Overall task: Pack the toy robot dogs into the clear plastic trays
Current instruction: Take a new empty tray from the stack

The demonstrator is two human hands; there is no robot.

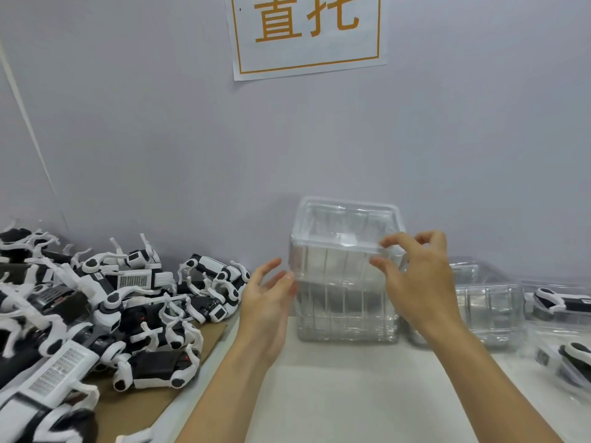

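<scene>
**Both hands at the stack of clear trays**

Stood at the middle of the white bench [335, 394], against the pale wall: a tall stack of clear plastic trays [345, 302]. Met at its top right corner by the right hand [415, 282], thumb and forefinger closed in a pinch on the rim of the topmost tray [347, 225], other fingers [430, 239] loosely curled above. Flanked on its left side by the left hand [268, 302], fingers straight and spread, tips at or just beside the stack wall; contact not clear, nothing gripped.

Heaped on brown cardboard [150, 407] at the left: a pile of black-and-white toy robot dogs [105, 311], tangled, legs up, well apart from the stack. Seen at the right edge: further clear trays [489, 305], and two filled trays [563, 302] each with a dog lying inside. Pinned on the wall above: a paper sign [307, 33] with orange characters.
</scene>
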